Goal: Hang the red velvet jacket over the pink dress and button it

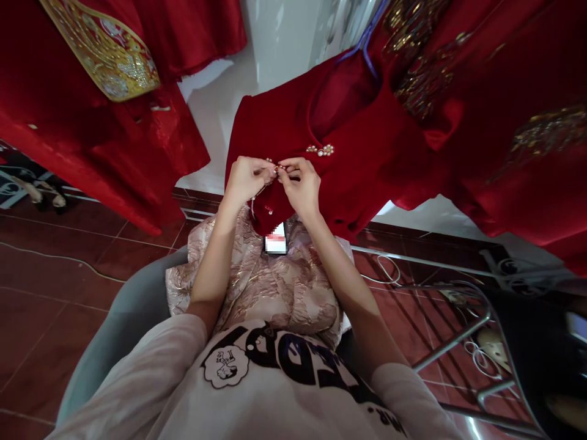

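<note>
A dark red velvet jacket hangs before me on a purple hanger, its front edge running down over my lap. A pearl clasp shows below the neckline. Lower on the front, the fingertips of my left hand and my right hand meet in a pinch. Between them is a small beaded fastener, mostly hidden by the fingers. Another small pearl button sits on the red cloth underneath. A thin bracelet hangs at my left wrist.
A lit phone lies on the pink-gold brocade cloth across my lap. Red embroidered garments hang on both sides. A metal-framed chair stands at right, with white cables on the tiled floor.
</note>
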Demonstrator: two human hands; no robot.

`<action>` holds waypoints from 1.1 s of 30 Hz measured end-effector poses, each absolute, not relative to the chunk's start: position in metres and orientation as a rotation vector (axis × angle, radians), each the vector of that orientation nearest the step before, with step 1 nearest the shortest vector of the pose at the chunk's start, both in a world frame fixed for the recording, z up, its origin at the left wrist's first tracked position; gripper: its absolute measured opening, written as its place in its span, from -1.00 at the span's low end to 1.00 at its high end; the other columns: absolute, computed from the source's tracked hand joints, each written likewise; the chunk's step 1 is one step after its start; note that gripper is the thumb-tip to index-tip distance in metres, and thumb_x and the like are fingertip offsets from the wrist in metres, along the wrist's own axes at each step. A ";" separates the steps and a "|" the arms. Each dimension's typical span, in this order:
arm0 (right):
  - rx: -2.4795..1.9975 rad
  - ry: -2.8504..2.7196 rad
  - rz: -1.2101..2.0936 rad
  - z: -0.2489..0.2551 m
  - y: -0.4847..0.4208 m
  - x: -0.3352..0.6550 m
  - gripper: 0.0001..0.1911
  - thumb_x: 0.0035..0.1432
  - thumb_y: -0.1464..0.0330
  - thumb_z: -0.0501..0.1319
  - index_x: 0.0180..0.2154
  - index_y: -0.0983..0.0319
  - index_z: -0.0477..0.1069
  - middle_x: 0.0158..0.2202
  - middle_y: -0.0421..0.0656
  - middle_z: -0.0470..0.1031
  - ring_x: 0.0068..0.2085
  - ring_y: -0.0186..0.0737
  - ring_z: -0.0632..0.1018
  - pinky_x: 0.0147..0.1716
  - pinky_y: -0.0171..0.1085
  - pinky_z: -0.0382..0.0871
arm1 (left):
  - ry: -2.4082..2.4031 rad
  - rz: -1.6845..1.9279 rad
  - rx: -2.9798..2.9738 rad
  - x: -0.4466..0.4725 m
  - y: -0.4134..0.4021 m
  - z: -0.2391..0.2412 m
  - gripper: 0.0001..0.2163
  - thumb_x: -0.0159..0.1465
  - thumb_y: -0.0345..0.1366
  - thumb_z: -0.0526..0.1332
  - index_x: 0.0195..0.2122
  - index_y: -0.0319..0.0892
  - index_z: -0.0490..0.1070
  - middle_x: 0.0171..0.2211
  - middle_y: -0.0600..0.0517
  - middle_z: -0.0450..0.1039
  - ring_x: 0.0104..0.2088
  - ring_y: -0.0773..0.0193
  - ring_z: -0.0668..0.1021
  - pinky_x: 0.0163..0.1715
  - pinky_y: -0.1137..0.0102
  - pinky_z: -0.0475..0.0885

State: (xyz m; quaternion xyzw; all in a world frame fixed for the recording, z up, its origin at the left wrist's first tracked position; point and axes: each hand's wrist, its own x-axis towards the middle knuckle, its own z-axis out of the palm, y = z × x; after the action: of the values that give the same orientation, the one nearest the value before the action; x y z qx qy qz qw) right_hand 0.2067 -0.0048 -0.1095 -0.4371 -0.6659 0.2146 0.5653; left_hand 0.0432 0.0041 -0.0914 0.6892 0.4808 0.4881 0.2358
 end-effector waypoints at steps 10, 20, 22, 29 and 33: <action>-0.922 -1.514 0.739 -0.113 -0.005 0.207 -0.82 0.32 0.23 0.30 -0.11 0.17 0.48 -0.19 -0.20 0.46 -0.25 -0.39 0.59 -0.16 -0.33 0.68 | 1.353 1.336 1.758 0.043 0.002 -0.081 -0.78 0.26 -0.51 0.32 -0.09 -0.26 0.67 -0.17 -0.07 0.72 -0.16 0.26 0.73 -0.03 0.40 0.63; -0.958 -1.500 0.579 -0.113 -0.008 0.205 -0.91 0.35 0.36 0.26 -0.13 0.19 0.50 -0.15 -0.16 0.45 -0.24 -0.36 0.59 -0.20 -0.32 0.67 | 1.333 1.351 1.808 0.045 -0.001 -0.080 -0.79 0.23 -0.53 0.38 -0.12 -0.25 0.69 -0.17 -0.08 0.72 -0.15 0.17 0.75 0.01 0.30 0.66; -0.960 -1.495 0.551 -0.114 -0.007 0.204 -0.92 0.36 0.36 0.25 -0.13 0.19 0.50 -0.14 -0.15 0.45 -0.24 -0.36 0.59 -0.21 -0.31 0.67 | 1.343 1.341 1.829 0.046 -0.002 -0.081 -0.80 0.24 -0.52 0.37 -0.14 -0.24 0.69 -0.18 -0.08 0.73 -0.16 0.17 0.75 -0.01 0.30 0.67; -1.000 -1.572 0.475 -0.110 -0.006 0.207 -0.93 0.34 0.43 0.24 -0.16 0.19 0.49 -0.16 -0.16 0.46 -0.25 -0.36 0.58 -0.21 -0.33 0.63 | 1.459 1.359 1.908 0.054 -0.010 -0.077 -0.78 0.23 -0.55 0.35 -0.15 -0.23 0.70 -0.20 -0.07 0.73 -0.16 0.19 0.75 -0.02 0.36 0.64; -1.025 -1.594 0.451 -0.107 -0.011 0.206 -0.91 0.32 0.47 0.24 -0.16 0.21 0.47 -0.15 -0.16 0.47 -0.23 -0.36 0.58 -0.20 -0.33 0.61 | 1.466 1.318 1.975 0.050 -0.014 -0.074 -0.80 0.27 -0.54 0.33 -0.18 -0.19 0.71 -0.18 -0.04 0.73 -0.14 0.18 0.74 0.02 0.34 0.62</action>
State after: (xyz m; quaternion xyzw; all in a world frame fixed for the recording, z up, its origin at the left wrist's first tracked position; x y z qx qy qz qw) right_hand 0.2062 -0.0114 -0.1071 -0.4351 -0.6770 0.1914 0.5619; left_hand 0.0499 -0.0138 -0.0738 0.6970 0.5172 0.4650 0.1748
